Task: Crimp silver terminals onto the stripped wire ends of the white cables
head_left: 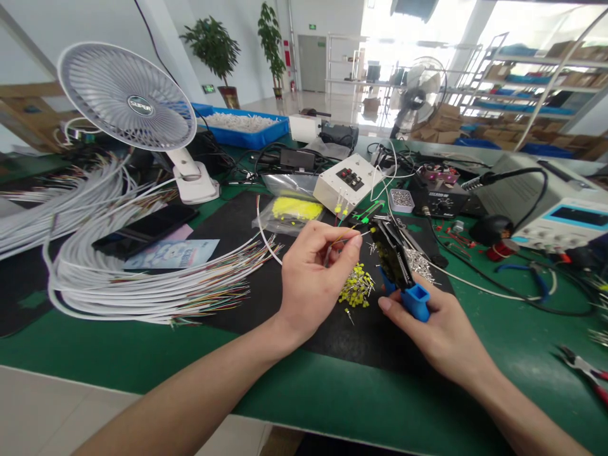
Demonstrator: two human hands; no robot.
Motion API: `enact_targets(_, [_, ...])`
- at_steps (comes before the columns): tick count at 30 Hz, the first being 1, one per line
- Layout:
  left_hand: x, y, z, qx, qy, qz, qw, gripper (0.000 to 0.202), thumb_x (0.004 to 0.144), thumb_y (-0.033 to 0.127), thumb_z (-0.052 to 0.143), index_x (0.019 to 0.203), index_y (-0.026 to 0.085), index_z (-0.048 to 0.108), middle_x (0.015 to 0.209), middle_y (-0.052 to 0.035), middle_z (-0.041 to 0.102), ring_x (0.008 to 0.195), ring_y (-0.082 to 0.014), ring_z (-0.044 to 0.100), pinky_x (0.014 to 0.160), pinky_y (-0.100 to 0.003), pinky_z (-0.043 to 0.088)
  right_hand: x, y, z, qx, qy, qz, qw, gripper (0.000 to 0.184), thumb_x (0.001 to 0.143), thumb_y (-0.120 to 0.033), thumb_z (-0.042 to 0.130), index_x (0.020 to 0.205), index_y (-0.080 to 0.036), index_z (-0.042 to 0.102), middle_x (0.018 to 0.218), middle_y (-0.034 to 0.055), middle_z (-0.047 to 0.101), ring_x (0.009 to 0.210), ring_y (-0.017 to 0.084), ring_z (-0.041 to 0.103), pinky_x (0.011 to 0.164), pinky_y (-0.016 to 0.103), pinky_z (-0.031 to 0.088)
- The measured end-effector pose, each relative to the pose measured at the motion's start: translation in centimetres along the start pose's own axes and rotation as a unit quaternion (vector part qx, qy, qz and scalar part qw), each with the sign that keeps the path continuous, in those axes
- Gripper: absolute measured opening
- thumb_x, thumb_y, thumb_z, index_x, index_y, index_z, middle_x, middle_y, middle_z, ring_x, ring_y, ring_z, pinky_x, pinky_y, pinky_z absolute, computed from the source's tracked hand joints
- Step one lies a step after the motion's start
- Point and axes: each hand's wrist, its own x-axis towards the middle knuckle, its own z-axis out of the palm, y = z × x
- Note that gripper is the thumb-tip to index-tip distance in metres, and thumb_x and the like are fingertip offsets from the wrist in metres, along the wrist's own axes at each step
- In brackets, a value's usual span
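My left hand [308, 275] is closed in a pinch on a white cable [270, 247], which curves out behind the palm. Thin coloured wires [349, 232] show at the fingertips, pointing toward the tool. In my right hand [444, 332] is a pair of crimping pliers [401, 269] with blue grips, its dark head tilted up and to the left. The two hands are apart. Below and between them lies a pile of yellow-collared wire ferrules [357, 286] on a black mat [342, 339]. Behind the pliers is a heap of bare metal pins [418, 263].
A bundle of white cables [142, 297] lies left, near a phone [147, 229] and a white fan [128, 98]. Behind are a bag of yellow pieces [294, 209] and a switch box [346, 180]. Red-handled cutters [586, 373] lie at right.
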Motion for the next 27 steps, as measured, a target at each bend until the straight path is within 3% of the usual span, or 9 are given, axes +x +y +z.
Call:
enact_targets(22, [0.04,0.12,0.01,-0.002,-0.012,-0.014,1.0,0.007,0.09,0.022,0.072,0.097,0.02,0.073,0.085,-0.0012,0.059,0.073,-0.0123,0.054,0.063,-0.026,0.043,-0.22,-0.51,-0.04,-0.037,-0.021,-0.039,0.998,0.025,0.093,-0.043,0.066,0.08,-0.021,0.063,0.096,0.0017,0.063,0.081,0.017,0.058,0.078,0.032,0.045])
enact_targets(27, [0.09,-0.03,-0.04,-0.001,-0.019,-0.02,1.0,0.01,0.091,0.024,0.071,0.099,0.02,0.075,0.086,-0.0023,0.062,0.076,-0.0137,0.057,0.066,-0.027,0.044,-0.44,-0.77,0.03,-0.058,-0.03,-0.066,0.996,0.012,0.091,-0.029,0.064,0.088,-0.023,0.054,0.096,-0.0002,0.061,0.086,0.018,0.057,0.079,0.032,0.043])
